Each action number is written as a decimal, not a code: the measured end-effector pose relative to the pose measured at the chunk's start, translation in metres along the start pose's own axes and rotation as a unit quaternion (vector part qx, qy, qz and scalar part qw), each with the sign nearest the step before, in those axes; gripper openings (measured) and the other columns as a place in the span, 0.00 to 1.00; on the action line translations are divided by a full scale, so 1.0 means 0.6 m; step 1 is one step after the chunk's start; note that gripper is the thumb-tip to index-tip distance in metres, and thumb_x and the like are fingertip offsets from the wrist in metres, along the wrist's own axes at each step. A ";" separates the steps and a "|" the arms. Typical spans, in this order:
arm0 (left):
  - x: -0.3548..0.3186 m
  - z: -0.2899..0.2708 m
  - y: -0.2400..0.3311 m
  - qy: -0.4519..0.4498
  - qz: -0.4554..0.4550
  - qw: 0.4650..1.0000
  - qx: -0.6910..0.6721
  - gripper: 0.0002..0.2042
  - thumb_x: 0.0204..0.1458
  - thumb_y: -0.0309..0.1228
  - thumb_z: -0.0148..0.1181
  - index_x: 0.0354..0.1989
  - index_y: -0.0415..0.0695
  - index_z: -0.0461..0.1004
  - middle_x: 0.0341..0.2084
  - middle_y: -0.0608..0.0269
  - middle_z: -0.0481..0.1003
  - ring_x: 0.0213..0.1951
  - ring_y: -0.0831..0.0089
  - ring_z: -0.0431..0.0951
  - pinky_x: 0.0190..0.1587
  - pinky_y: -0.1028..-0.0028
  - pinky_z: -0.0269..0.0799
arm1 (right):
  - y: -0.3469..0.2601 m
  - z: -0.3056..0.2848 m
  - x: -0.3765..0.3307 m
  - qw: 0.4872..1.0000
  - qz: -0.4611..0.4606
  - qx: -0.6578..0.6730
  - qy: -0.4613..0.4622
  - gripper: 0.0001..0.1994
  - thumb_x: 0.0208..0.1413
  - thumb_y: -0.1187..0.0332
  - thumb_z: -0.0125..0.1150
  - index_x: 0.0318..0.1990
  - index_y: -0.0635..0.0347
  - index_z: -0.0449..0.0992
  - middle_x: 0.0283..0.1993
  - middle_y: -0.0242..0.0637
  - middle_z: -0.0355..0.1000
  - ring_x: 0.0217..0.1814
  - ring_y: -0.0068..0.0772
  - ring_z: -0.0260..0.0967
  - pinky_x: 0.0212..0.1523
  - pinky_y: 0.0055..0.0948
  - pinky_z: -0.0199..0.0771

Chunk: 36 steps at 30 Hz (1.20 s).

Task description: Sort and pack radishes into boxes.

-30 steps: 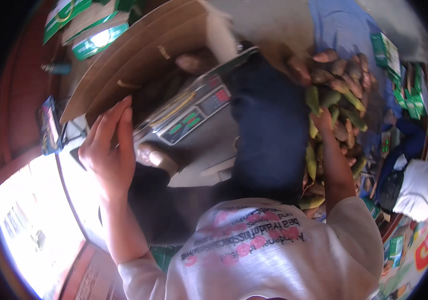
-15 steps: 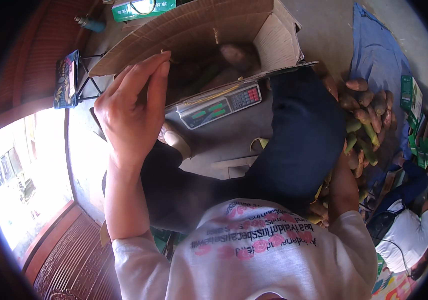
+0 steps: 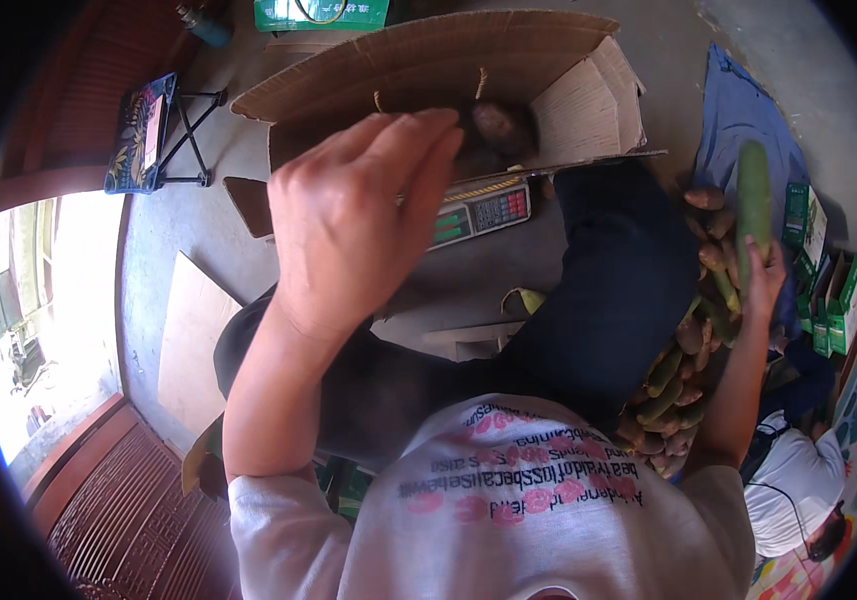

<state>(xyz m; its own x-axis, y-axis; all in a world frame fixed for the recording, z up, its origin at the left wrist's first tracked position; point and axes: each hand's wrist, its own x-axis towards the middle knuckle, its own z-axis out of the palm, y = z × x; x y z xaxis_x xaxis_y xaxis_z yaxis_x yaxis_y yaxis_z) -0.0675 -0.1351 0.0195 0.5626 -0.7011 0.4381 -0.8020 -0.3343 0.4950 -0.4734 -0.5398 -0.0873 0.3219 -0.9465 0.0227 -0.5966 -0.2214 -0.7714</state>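
Observation:
My right hand (image 3: 767,275), out to the right, grips a long green radish (image 3: 753,205) by its lower end and holds it upright above a pile. My left hand (image 3: 354,225) hovers at the near side of an open cardboard carton (image 3: 589,110), fingers bent and pressed together; whatever they may hold is hidden. Inside the carton lies a brownish-red root vegetable (image 3: 501,130), with the rest in shadow. Below the carton's near edge shows a digital scale (image 3: 494,208), partly covered by my left hand and wrist.
To my right, green and reddish-brown roots (image 3: 684,375) lie heaped beside a blue cloth (image 3: 744,120). Green boxes (image 3: 844,300) stand beyond. Another person (image 3: 799,480) is at the lower right. A folding stool (image 3: 144,135) stands at far left, near a flat cardboard sheet (image 3: 189,340).
My right hand has come up from beside the pile with the green radish. My left hand has moved right and closer, its fingers more bent. The view has shifted slightly.

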 end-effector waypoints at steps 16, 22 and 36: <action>-0.087 -0.005 0.002 -0.163 0.076 0.969 0.168 0.16 0.47 0.25 0.58 0.45 0.30 0.76 0.42 0.46 0.81 0.45 0.60 0.85 0.48 0.68 0.81 | -0.653 0.305 -0.111 0.670 -0.510 -0.337 -0.421 0.23 0.40 0.68 0.71 0.46 0.66 0.74 0.45 0.45 0.73 0.52 0.50 0.70 0.53 0.45 0.73; -0.075 -0.016 0.001 -0.168 0.079 0.971 0.153 0.16 0.46 0.26 0.59 0.43 0.31 0.76 0.42 0.46 0.81 0.45 0.62 0.85 0.48 0.68 0.80 | -0.610 0.457 -0.115 0.574 -0.474 -0.453 -0.490 0.20 0.46 0.65 0.68 0.46 0.65 0.76 0.48 0.44 0.74 0.58 0.46 0.70 0.56 0.45 0.74; -0.064 -0.015 -0.004 -0.195 0.048 0.971 0.127 0.12 0.47 0.24 0.59 0.42 0.38 0.75 0.28 0.61 0.77 0.30 0.66 0.82 0.35 0.68 0.78 | -0.588 0.297 -0.068 0.776 -0.515 -0.132 -0.341 0.23 0.58 0.71 0.62 0.62 0.60 0.72 0.61 0.45 0.72 0.64 0.46 0.69 0.66 0.41 0.66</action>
<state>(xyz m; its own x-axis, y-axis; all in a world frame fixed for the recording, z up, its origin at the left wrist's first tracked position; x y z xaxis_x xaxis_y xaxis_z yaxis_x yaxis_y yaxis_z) -0.0854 -0.1016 0.0084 0.4034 -0.9055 0.1316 -0.8986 -0.3650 0.2434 -0.1454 -0.3813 0.0705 0.9877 0.0873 0.1294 0.1334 -0.9027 -0.4091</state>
